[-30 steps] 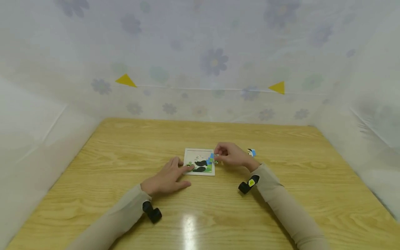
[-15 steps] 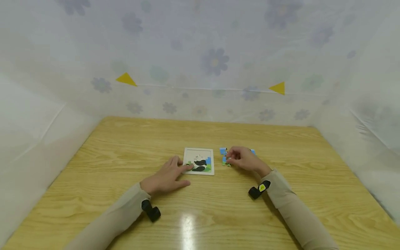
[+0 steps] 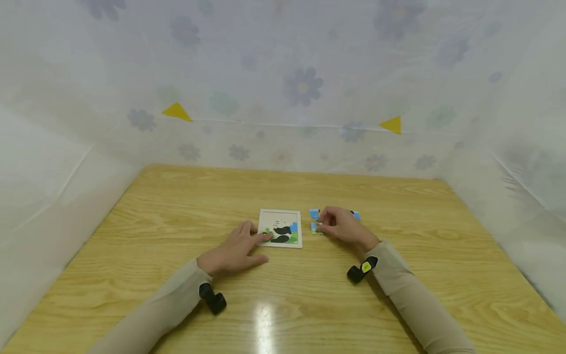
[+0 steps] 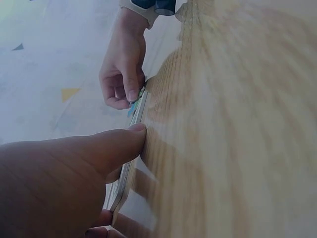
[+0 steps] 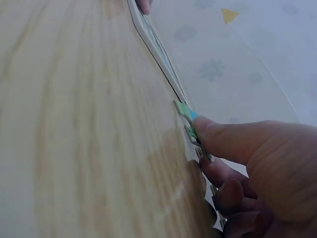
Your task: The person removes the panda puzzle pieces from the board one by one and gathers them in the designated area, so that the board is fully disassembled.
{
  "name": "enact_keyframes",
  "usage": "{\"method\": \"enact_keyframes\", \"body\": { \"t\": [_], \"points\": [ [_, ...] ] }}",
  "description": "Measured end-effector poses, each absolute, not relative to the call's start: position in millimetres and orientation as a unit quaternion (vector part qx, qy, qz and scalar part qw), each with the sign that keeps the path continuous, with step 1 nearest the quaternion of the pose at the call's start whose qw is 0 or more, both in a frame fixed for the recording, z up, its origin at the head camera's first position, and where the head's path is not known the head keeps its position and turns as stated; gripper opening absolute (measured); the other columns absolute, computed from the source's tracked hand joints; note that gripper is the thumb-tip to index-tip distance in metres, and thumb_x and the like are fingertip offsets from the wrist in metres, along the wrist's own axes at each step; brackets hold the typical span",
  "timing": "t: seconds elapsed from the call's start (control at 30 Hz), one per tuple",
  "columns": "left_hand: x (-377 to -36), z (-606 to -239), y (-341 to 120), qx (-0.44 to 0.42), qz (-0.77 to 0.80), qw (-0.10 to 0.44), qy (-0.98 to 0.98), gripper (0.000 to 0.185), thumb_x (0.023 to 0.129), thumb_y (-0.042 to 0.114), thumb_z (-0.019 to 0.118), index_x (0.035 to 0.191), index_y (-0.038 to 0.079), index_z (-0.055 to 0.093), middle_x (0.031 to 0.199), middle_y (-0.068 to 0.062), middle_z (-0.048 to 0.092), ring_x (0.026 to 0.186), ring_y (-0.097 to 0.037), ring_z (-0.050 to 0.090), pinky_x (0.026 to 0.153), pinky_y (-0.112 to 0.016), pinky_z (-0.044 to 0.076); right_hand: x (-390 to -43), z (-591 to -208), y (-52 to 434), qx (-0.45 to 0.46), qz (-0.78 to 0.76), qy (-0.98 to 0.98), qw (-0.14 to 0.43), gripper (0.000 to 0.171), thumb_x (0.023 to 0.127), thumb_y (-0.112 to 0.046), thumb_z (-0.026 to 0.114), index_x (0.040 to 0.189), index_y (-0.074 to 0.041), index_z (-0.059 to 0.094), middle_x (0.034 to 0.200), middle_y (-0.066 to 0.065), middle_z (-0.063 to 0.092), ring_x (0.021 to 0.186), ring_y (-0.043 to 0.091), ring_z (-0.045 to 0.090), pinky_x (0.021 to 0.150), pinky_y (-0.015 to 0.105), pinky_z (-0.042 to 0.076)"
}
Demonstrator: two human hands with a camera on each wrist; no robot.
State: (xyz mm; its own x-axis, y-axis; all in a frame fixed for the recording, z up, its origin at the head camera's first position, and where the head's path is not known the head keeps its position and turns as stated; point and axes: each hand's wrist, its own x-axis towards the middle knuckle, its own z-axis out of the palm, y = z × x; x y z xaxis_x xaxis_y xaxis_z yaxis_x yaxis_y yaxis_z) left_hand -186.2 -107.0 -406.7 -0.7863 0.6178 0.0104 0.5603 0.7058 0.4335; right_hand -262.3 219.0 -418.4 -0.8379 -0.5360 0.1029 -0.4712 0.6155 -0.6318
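Observation:
A square panda jigsaw puzzle board (image 3: 270, 217) with a pale rim lies mid-table, its lower part filled with panda and greenery and its upper part bare. My left hand (image 3: 232, 250) rests at its lower left, fingers extended over the edge onto the picture. To the right of the board, my right hand (image 3: 347, 227) pinches a blue-and-green puzzle piece (image 3: 314, 228) between thumb and fingers. The right wrist view shows the thumb on top of this piece (image 5: 184, 110), which is held tilted close to the table. Part of it is hidden by the fingers.
Another blue puzzle piece (image 3: 314, 214) lies just beyond the right fingertips. Behind the right hand, a blue, black and white piece (image 3: 355, 215) is partly covered. The wooden table (image 3: 283, 295) is enclosed by pale flowered curtains (image 3: 265, 73) at back and sides.
My right hand has drawn the piece from the board's right edge out to the right, uncovering the blue piece beyond it, then shifted slightly back left. My left hand has stayed put.

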Motion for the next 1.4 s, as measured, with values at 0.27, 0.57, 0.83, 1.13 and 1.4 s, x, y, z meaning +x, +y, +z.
{"method": "enact_keyframes", "body": {
  "t": [0.27,0.57,0.83,1.13,1.4],
  "points": [
    [-185,-409,-109,0.315,0.209,0.073,0.923,0.057,0.094,0.039,0.061,0.145,0.018,0.046,0.114,-0.012,0.039,0.098,-0.023,0.034,0.083,-0.037,0.031,-260,-419,215,-0.262,-0.321,0.91,0.02,0.018,0.084,-0.017,0.076,0.088,-0.01,0.06,0.077,0.0,0.056,0.063,0.009,0.049,0.059,0.024,0.043],
    [-189,-412,-107,0.304,0.207,0.072,0.927,0.059,0.093,0.041,0.061,0.146,0.021,0.045,0.114,-0.01,0.038,0.097,-0.022,0.033,0.083,-0.036,0.03,-258,-407,197,-0.331,-0.276,0.902,-0.013,0.01,0.089,-0.008,0.067,0.086,-0.011,0.059,0.073,-0.003,0.057,0.062,0.005,0.049,0.058,0.024,0.044],
    [-189,-412,-105,0.308,0.206,0.07,0.926,0.058,0.093,0.042,0.061,0.145,0.021,0.045,0.114,-0.01,0.039,0.099,-0.022,0.034,0.085,-0.037,0.032,-259,-404,172,-0.358,-0.288,0.888,0.03,0.004,0.092,-0.008,0.062,0.089,-0.008,0.063,0.077,-0.001,0.06,0.066,0.006,0.05,0.061,0.024,0.045],
    [-190,-412,-106,0.315,0.204,0.066,0.925,0.058,0.093,0.041,0.06,0.145,0.019,0.046,0.116,-0.012,0.039,0.101,-0.024,0.035,0.086,-0.038,0.033,-263,-407,154,-0.375,-0.287,0.879,0.065,0.014,0.093,-0.016,0.063,0.105,-0.008,0.064,0.074,-0.004,0.059,0.059,0.005,0.05,0.058,0.022,0.045],
    [-189,-410,-107,0.319,0.204,0.075,0.922,0.058,0.094,0.041,0.06,0.145,0.019,0.045,0.115,-0.012,0.039,0.1,-0.023,0.035,0.084,-0.038,0.032,-266,-412,141,-0.393,-0.294,0.867,0.084,0.029,0.092,-0.02,0.066,0.115,-0.004,0.059,0.072,-0.004,0.057,0.058,0.004,0.051,0.062,0.022,0.047]
  ]
}}
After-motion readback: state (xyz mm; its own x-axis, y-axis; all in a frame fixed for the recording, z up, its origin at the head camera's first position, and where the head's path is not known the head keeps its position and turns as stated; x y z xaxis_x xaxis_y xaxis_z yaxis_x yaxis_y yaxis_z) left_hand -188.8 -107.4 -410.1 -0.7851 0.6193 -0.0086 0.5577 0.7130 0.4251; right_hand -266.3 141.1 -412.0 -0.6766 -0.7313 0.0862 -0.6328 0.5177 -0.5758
